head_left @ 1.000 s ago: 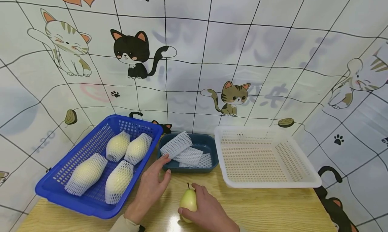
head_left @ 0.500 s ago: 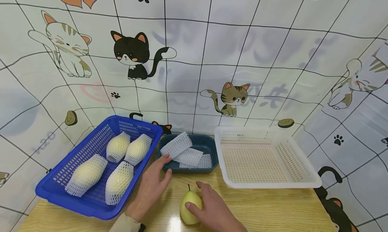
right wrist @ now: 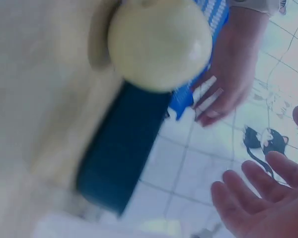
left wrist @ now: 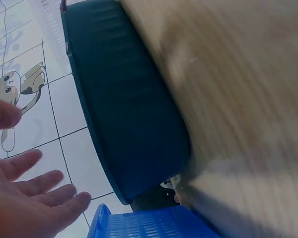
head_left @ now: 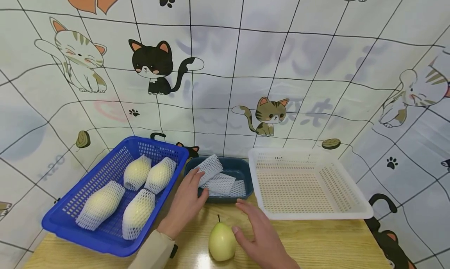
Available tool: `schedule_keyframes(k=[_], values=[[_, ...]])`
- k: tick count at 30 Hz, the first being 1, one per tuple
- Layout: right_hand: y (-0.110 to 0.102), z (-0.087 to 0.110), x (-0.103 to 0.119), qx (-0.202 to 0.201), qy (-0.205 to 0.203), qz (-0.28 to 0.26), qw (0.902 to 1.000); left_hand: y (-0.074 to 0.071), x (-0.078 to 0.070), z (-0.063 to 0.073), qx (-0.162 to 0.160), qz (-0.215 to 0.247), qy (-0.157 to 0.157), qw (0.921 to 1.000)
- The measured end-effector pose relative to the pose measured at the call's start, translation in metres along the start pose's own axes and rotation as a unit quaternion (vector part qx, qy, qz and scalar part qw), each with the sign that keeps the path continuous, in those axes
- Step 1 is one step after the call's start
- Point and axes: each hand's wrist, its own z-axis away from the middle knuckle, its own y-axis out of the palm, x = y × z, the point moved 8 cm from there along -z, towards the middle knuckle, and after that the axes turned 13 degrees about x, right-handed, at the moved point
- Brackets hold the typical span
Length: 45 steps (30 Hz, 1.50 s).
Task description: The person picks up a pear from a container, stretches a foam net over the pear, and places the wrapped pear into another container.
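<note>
A yellow-green pear (head_left: 222,241) stands upright on the table, its stem pointing up. Beside it, my right hand (head_left: 263,237) is held apart from the fruit; the right wrist view shows its fingers (right wrist: 243,191) spread and the pear (right wrist: 159,44) separate from them. My left hand (head_left: 188,200) reaches over the left end of a dark teal bin (head_left: 228,199), fingertips at a white foam net sleeve (head_left: 212,167). More flat foam net sleeves (head_left: 219,183) lie in that bin. In the left wrist view the left fingers (left wrist: 47,186) are extended above the bin's rim.
At left, a blue basket (head_left: 86,243) holds several pears in foam net sleeves (head_left: 102,202). A white basket (head_left: 316,215) stands at right, beside the teal bin. Behind them hangs a cat-patterned backdrop (head_left: 211,85). The wooden table (head_left: 316,241) runs along the front.
My right hand has let go of the pear and moved off to the right, leaving it standing. My left hand has moved forward and right over the teal bin, onto the nearest foam net sleeve.
</note>
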Motion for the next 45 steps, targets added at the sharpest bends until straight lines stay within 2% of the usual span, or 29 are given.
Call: schedule_keyframes(k=[3, 6, 9, 15, 20, 26, 31, 37, 39, 41, 42, 43, 44, 45], values=[[-0.016, -0.002, 0.001, -0.053, -0.039, 0.059, 0.9961, 0.004, 0.002, -0.01, 0.013, -0.013, -0.009, 0.9998], [-0.026, -0.006, -0.007, -0.075, -0.045, 0.105, 0.9906, 0.006, 0.003, -0.018, 0.005, -0.037, -0.004, 0.9993], [-0.03, -0.01, -0.018, -0.078, -0.036, 0.125, 0.9885, 0.007, 0.007, -0.024, -0.009, -0.067, 0.001, 0.9977], [-0.029, -0.013, -0.032, -0.064, -0.004, 0.109, 0.992, 0.019, 0.023, -0.033, 0.007, -0.119, -0.022, 0.9926], [-0.027, -0.013, -0.037, -0.049, 0.014, 0.099, 0.9937, 0.024, 0.028, -0.036, 0.0, -0.165, -0.012, 0.9862], [-0.027, -0.012, -0.04, -0.046, 0.025, 0.095, 0.9941, 0.024, 0.028, -0.038, -0.011, -0.181, -0.007, 0.9833], [-0.027, -0.012, -0.042, -0.041, 0.03, 0.089, 0.9947, 0.024, 0.027, -0.039, -0.02, -0.169, 0.003, 0.9855], [-0.026, -0.011, -0.042, -0.035, 0.037, 0.081, 0.9954, 0.02, 0.023, -0.035, -0.038, -0.112, 0.027, 0.9926], [-0.027, -0.011, -0.041, -0.034, 0.035, 0.082, 0.9954, 0.017, 0.021, -0.034, -0.041, -0.068, 0.018, 0.9967], [-0.027, -0.011, -0.038, -0.037, 0.027, 0.086, 0.9952, 0.012, 0.021, -0.032, -0.038, 0.006, -0.011, 0.9992], [-0.028, -0.011, -0.036, -0.041, 0.018, 0.09, 0.995, 0.009, 0.021, -0.031, -0.035, 0.06, -0.029, 0.9972], [-0.029, -0.011, -0.033, -0.046, 0.008, 0.093, 0.9946, 0.007, 0.021, -0.029, -0.035, 0.115, -0.048, 0.9915], [-0.03, -0.011, -0.03, -0.054, -0.005, 0.096, 0.994, 0.004, 0.021, -0.027, -0.036, 0.175, -0.068, 0.9815], [-0.031, -0.011, -0.026, -0.061, -0.019, 0.095, 0.9934, 0.002, 0.021, -0.024, -0.036, 0.235, -0.087, 0.9674]])
